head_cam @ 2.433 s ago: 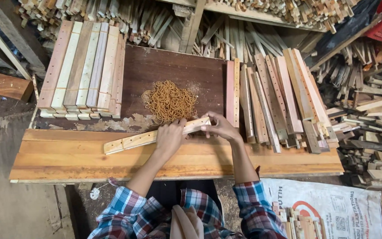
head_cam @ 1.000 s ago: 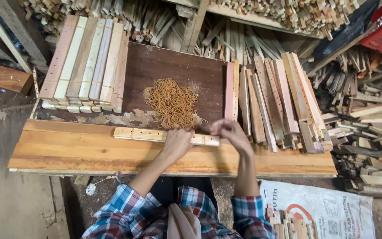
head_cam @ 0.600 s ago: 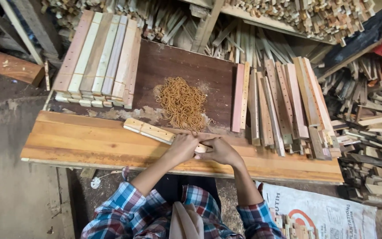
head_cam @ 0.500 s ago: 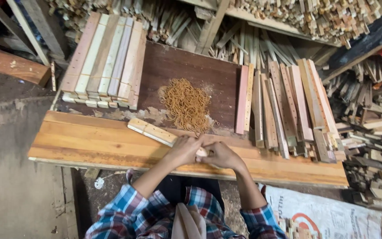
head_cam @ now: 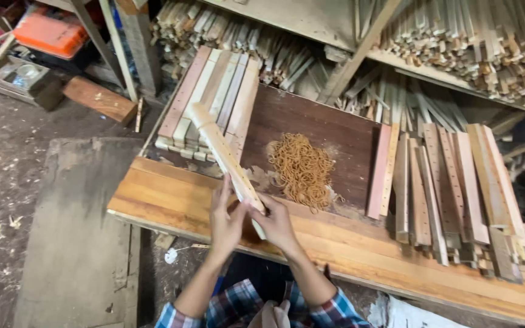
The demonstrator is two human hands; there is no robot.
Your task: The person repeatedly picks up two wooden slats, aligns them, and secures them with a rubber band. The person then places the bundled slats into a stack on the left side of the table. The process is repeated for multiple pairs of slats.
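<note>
Both hands, left hand (head_cam: 225, 217) and right hand (head_cam: 276, 222), clasp slat bundle (head_cam: 225, 159) near end | stiff, light, likely splintery | over workbench (head_cam: 171, 200) front edge

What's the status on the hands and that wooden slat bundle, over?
Left hand and right hand both gripping slat bundle at near end. Bundle angled up over stacked slats. Rubber bands piled alongside, clear.

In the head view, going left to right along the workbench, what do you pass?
Stack of pale wooden slats → left hand → right hand, both holding the bundle of slats → heap of rubber bands → spread of loose wooden strips.
</note>
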